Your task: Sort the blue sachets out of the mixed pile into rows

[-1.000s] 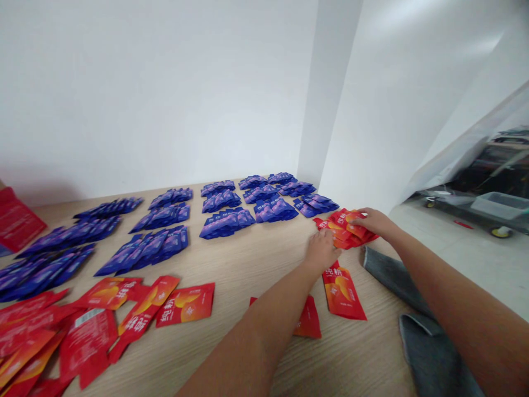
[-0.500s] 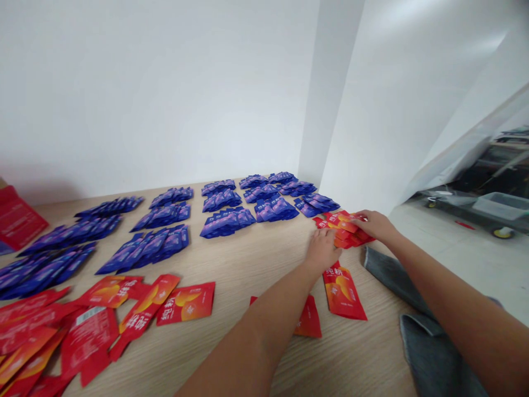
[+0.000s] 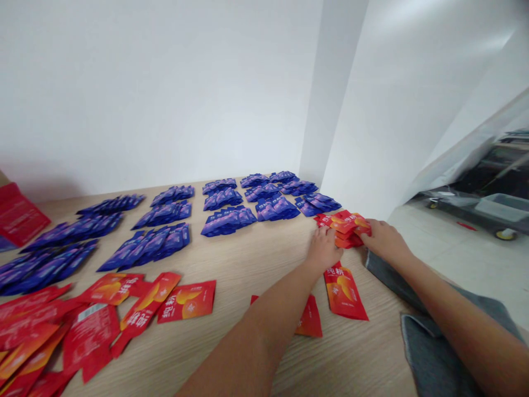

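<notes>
A small overlapping stack of red and orange sachets [image 3: 344,221] lies at the right end of the table, in front of the blue sachets. My left hand [image 3: 323,251] is closed at its left front edge, fingers against the packets. From the right, my right hand [image 3: 386,240] pinches the stack's right edge between thumb and fingers; the thumb shows on the near side. Just nearer than my left hand, a single red sachet [image 3: 346,292] lies flat. Another red sachet [image 3: 311,320] is partly hidden beneath my left forearm.
Blue sachets [image 3: 229,220] lie in several fanned piles along the back. Loose red sachets [image 3: 93,331] are heaped at the left front, near a red box [image 3: 20,215]. Grey cloth [image 3: 433,353] drapes at the right edge. On the floor stands a cart with a clear bin [image 3: 504,207].
My right hand has shifted slightly right and down, from the top of the red stack to its right edge. My left hand has stayed nearly still.
</notes>
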